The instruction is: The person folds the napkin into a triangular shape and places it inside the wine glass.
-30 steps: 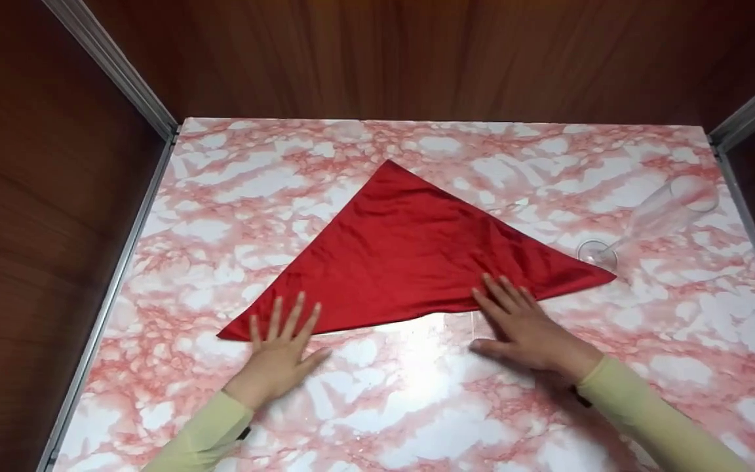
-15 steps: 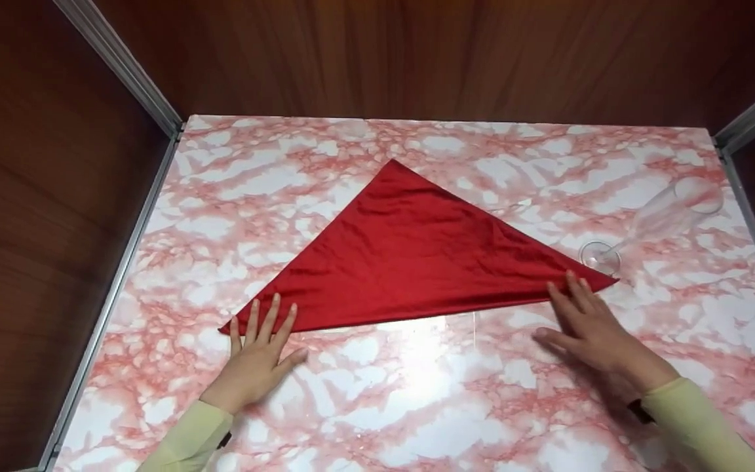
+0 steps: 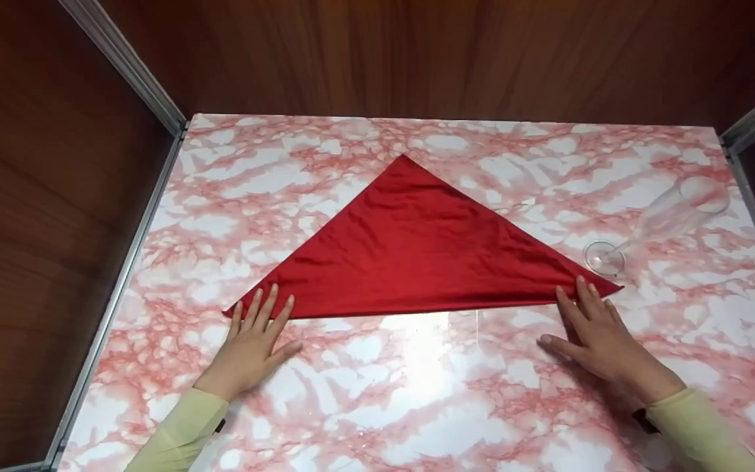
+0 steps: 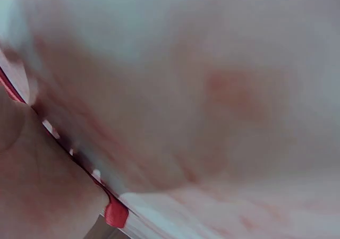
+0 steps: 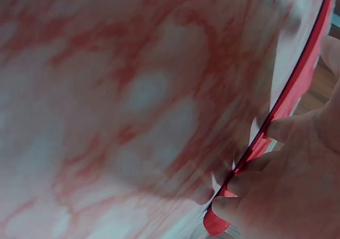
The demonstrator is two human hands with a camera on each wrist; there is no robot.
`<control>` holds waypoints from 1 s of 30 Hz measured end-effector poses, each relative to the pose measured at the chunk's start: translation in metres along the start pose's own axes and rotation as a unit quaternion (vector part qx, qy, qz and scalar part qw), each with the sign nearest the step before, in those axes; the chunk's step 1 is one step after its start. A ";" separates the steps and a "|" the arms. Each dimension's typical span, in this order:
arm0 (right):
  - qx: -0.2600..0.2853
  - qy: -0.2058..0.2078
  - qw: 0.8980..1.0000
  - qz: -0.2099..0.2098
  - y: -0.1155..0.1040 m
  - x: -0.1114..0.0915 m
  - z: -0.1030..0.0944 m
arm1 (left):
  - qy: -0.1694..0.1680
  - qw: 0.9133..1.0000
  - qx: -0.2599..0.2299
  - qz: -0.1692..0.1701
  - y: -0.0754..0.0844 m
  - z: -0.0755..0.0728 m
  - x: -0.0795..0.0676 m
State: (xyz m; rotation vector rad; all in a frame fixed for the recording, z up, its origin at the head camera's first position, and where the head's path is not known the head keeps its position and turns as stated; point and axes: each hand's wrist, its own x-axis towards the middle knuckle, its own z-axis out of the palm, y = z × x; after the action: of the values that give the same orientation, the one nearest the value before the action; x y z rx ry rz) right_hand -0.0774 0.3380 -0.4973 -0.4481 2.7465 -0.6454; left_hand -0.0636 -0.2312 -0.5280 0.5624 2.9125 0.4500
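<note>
A red satin cloth (image 3: 410,242), folded into a triangle, lies on the table with its long edge toward me and its peak pointing away. My left hand (image 3: 250,347) rests spread near the left corner, fingertips on the cloth. Near the right corner, my right hand (image 3: 603,344) has its straight fingers on the cloth, its thumb apart on the table side. In the right wrist view the fingers (image 5: 255,162) touch the red cloth edge (image 5: 303,74). The left wrist view shows the palm side of the left hand (image 4: 42,180) and a bit of red cloth (image 4: 116,213).
A clear stemmed glass (image 3: 672,213) lies on its side at the right, its round foot (image 3: 605,259) close to the cloth's right corner. The table (image 3: 364,393) has a red and white marbled top. Brown wood panels (image 3: 417,59) stand behind and at the sides.
My right hand has slid right along the cloth's near edge toward the corner. The left hand has shifted slightly left and forward. That edge now lies straighter and more level, its left corner farther up.
</note>
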 end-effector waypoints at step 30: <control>-0.036 0.016 0.999 -0.022 -0.029 0.012 0.010 | 0.006 0.998 0.032 0.051 0.019 -0.010 0.014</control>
State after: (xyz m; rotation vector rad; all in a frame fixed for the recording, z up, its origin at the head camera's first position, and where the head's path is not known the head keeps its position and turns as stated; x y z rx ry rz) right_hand -0.0781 0.3058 -0.4944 -0.5210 2.8043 -0.5695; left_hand -0.0716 -0.2112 -0.5139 0.7234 2.9281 0.3754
